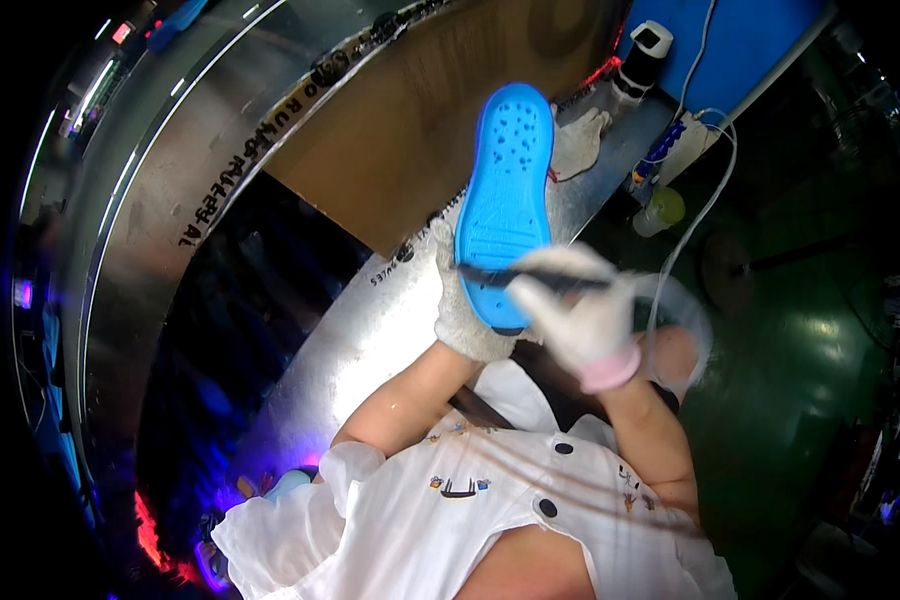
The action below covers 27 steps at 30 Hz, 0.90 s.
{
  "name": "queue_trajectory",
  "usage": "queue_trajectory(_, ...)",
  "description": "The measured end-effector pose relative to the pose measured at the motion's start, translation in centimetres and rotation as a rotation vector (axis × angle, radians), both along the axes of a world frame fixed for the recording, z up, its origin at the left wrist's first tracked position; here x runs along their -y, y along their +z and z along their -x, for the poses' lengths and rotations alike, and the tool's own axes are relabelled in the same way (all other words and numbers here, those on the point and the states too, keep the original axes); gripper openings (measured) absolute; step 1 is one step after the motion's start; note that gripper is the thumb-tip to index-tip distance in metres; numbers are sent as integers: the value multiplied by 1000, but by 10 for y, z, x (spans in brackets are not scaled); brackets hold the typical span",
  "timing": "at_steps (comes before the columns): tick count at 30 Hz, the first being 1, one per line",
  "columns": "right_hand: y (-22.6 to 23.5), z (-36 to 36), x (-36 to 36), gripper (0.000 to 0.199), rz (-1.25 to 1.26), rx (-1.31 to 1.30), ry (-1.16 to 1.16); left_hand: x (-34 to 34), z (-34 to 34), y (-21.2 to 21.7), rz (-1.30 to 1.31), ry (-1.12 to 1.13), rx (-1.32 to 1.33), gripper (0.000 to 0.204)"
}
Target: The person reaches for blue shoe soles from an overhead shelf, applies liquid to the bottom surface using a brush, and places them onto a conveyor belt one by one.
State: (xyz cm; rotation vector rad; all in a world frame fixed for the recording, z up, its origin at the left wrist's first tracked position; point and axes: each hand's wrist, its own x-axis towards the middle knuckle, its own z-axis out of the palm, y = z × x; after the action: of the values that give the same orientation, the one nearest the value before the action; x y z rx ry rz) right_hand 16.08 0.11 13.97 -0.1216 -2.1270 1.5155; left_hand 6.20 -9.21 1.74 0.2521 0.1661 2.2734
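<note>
My left hand point(462, 310), in a white knit glove, grips the heel end of a bright blue shoe sole point(508, 190) and holds it upright, its dotted underside facing me. My right hand point(582, 315), in a white glove with a pink cuff, holds a thin dark brush-like tool point(530, 276) laid across the lower part of the sole. Both hands are close together above a shiny metal bench point(370, 330).
A brown board point(410, 120) lies behind the sole. A spare white glove point(580, 140), a white container point(648, 48), a yellow-green bottle point(660, 212) and a white cable point(700, 200) sit at the upper right by a blue panel point(760, 40). Green floor lies to the right.
</note>
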Motion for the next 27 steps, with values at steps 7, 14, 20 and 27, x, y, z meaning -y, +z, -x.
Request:
queue_trajectory(7, -15, -13, 24, 19, -439, -281, -20, 12, 14, 35, -102, -214, 35, 96)
queue_trajectory(14, -20, -9, 10, 21, -549, -306, -106, 9, 14, 76, 283, 42, 241, 99)
queue_trajectory(20, -12, -5, 3, 16, 122, 96, -91, 20, 48, 61, -40, -499, 48, 95)
queue_trajectory(27, -4, -7, -11, 21, -366, -2, 402, 26, 72, 58, 438, -451, -469, 71)
